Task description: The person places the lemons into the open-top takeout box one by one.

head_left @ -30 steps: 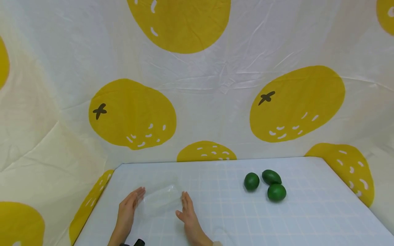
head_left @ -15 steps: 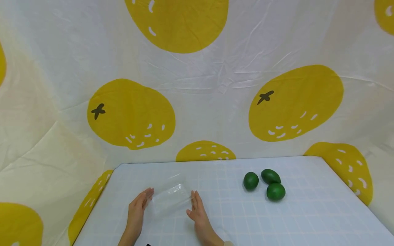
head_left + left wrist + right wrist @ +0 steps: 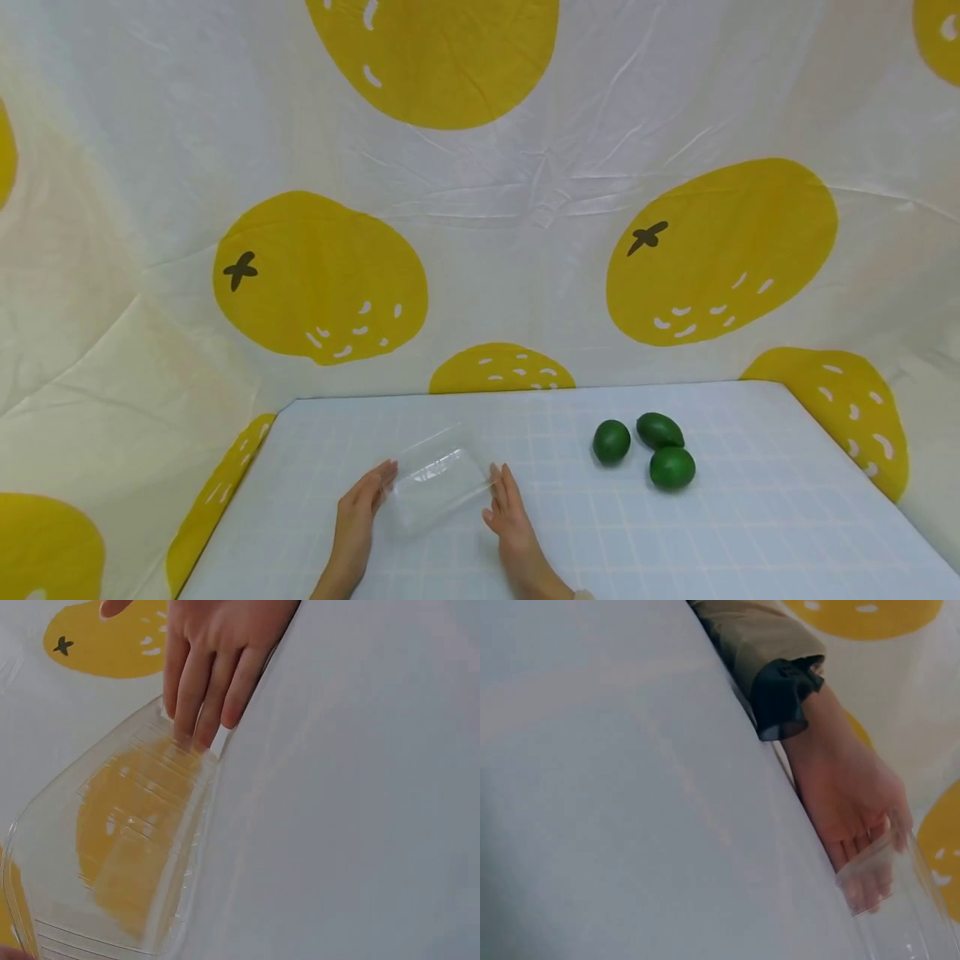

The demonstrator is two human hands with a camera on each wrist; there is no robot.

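Note:
A clear plastic container point(image 3: 441, 487), shallow and box-shaped, is on the left half of the table between two hands. My left hand point(image 3: 356, 521) touches its left side, and my right hand point(image 3: 517, 529) lies along its right side. In both, the fingers look mostly straight. In the left wrist view, straight fingers point(image 3: 206, 694) meet one end of the ribbed transparent container point(image 3: 127, 855). Through the clear plastic point(image 3: 900, 922) in the right wrist view, a hand point(image 3: 847, 802) shows with its fingers extended against the wall. Whether the container's bottom touches the table is unclear.
Three dark green fruits, lime-like, lie toward the back right of the table: one at the left point(image 3: 612, 442), one behind point(image 3: 660, 431) and one in front point(image 3: 672, 468). The checked light tabletop point(image 3: 570, 533) ends at a fruit-printed curtain point(image 3: 517, 283).
Both hands have moved to the right together, and the clear container has travelled with them between their fingers. The green fruits have stayed in place.

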